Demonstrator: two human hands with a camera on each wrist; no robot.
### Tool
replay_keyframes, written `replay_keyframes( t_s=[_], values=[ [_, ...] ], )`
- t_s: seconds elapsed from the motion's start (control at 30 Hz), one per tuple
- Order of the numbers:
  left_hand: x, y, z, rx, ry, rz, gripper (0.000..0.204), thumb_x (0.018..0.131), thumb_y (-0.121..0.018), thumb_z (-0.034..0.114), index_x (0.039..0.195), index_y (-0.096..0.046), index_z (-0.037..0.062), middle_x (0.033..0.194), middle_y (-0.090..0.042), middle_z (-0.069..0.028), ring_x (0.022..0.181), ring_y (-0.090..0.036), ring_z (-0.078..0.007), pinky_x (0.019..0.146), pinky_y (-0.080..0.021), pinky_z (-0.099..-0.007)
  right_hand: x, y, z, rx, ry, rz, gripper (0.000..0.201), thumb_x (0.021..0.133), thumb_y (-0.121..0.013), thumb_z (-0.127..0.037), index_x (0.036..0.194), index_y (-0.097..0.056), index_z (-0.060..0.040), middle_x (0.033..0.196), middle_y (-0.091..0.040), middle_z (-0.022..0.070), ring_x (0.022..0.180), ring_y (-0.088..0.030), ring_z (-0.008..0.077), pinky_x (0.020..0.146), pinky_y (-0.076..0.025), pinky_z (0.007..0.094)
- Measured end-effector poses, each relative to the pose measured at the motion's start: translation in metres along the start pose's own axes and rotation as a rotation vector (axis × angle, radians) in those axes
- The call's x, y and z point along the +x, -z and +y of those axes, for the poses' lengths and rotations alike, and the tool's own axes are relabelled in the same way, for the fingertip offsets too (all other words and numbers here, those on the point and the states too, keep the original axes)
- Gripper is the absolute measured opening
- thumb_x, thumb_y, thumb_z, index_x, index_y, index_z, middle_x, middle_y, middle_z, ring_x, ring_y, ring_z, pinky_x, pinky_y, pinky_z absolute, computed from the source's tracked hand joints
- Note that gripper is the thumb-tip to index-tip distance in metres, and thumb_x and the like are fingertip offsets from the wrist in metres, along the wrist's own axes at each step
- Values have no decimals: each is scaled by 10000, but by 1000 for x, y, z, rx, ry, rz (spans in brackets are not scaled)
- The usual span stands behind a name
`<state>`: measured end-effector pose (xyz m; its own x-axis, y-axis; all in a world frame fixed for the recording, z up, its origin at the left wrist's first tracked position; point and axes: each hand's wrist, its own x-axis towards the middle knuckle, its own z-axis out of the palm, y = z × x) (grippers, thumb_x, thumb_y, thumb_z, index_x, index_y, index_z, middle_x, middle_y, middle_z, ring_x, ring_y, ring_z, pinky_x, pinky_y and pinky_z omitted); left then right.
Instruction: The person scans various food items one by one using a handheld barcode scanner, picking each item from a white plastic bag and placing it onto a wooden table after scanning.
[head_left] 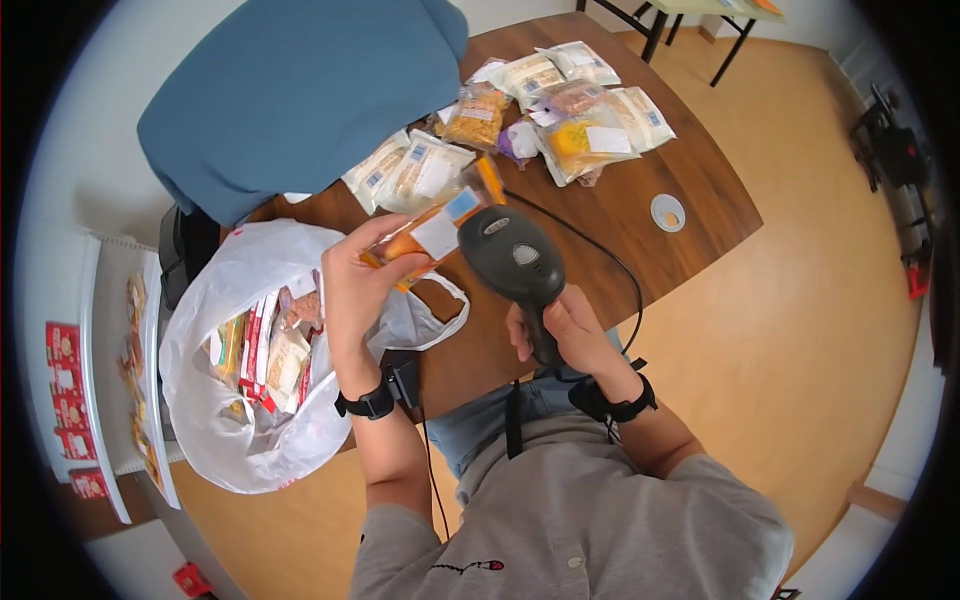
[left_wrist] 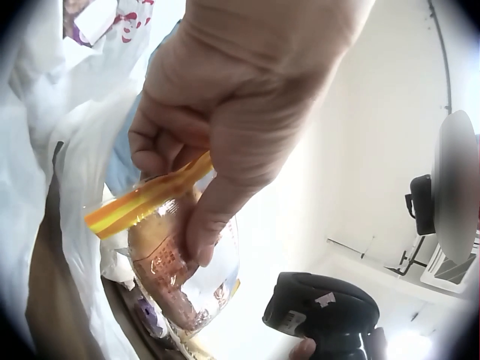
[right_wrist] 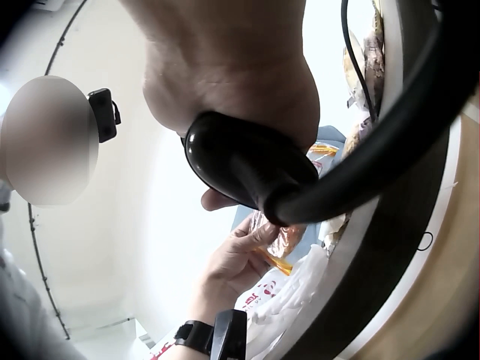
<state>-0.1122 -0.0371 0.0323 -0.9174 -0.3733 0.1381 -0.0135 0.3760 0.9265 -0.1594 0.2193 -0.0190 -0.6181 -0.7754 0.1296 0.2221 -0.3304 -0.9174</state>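
My left hand (head_left: 362, 285) pinches a clear food packet (left_wrist: 161, 259) with orange edges and a white label, thumb on its front. The packet (head_left: 432, 232) is held up over the table, tilted, its label turned toward the scanner. In my right hand (head_left: 572, 330) is a black handheld barcode scanner (head_left: 512, 258), gripped by its handle, its head beside the packet. From the base of the handle runs a thick black cable (right_wrist: 352, 187). In the right wrist view the scanner's grip (right_wrist: 240, 161) hides most of the right fingers.
A white plastic bag (head_left: 250, 450) of packaged food stands left of the table. Several food packets (head_left: 590, 140) lie at the table's back, beside a blue chair back (head_left: 300, 100). A small round dish (head_left: 668, 213) sits near the right edge. Shelves (head_left: 95, 380) hold red packs.
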Motion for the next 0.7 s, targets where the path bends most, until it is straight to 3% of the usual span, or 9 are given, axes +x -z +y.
replay_keyframes(
  t_s=[0.07,0.13,0.23,0.27,0.3,0.4,0.5,0.6,0.7],
  values=[
    [-2,-1,6,64,24,-20,395,703,-794,-59,1081,-687,-21,977,-704,-57,896,-647,-114,810,-518,-257,3,-2,-3,-55,-39,-10,741,935,-465,-648,1225,-500,32,799,-611,93,606,-606,137,563,-487,263],
    [-3,0,7,84,-10,-18,401,696,-797,-51,1080,-687,-18,977,-709,-63,893,-649,-115,810,-518,-259,5,-4,-4,-90,-36,25,547,991,-483,-521,1166,-510,-4,744,-614,69,570,-606,124,560,-483,247],
    [-7,6,12,198,-89,-1,421,672,-824,25,1072,-694,13,938,-730,-81,867,-673,-131,786,-518,-264,1,-5,1,-1,-43,55,627,965,-491,-577,1212,-507,-1,713,-598,80,564,-602,123,552,-483,244],
    [-8,7,12,182,-79,13,422,670,-829,33,1070,-697,16,921,-730,-80,852,-674,-133,775,-519,-263,0,-5,2,-20,-57,60,764,934,-423,-683,1274,-484,-1,703,-586,89,542,-584,128,525,-473,243],
    [-8,8,11,162,-74,20,423,668,-833,40,1068,-699,19,903,-731,-79,837,-676,-134,763,-520,-263,0,-6,4,-15,-66,31,764,934,-423,-683,1274,-484,-1,703,-586,89,542,-584,128,525,-473,243],
    [-11,14,13,128,-42,35,416,672,-834,42,1066,-701,19,888,-729,-67,801,-667,-121,739,-520,-260,-4,-1,12,138,-41,136,821,959,-208,-709,1344,-409,-13,660,-558,82,454,-516,157,451,-414,267],
    [-17,22,21,93,-53,32,425,675,-836,36,1078,-700,26,899,-726,-59,803,-659,-111,741,-519,-263,-6,5,17,384,-66,190,770,982,-204,-675,1319,-434,-22,701,-566,76,492,-524,144,477,-419,257],
    [-45,41,32,149,-51,87,433,684,-841,39,1090,-693,14,975,-720,-74,856,-657,-120,795,-517,-270,-4,9,19,396,-47,189,735,997,-196,-651,1309,-439,-31,695,-557,69,493,-511,143,475,-407,256],
    [-95,73,18,139,-152,283,440,701,-832,44,1113,-682,4,997,-718,-70,911,-669,-143,803,-529,-282,-2,8,19,403,-39,204,719,1000,-205,-646,1304,-451,-42,696,-560,68,505,-513,142,481,-405,256]
  ],
)
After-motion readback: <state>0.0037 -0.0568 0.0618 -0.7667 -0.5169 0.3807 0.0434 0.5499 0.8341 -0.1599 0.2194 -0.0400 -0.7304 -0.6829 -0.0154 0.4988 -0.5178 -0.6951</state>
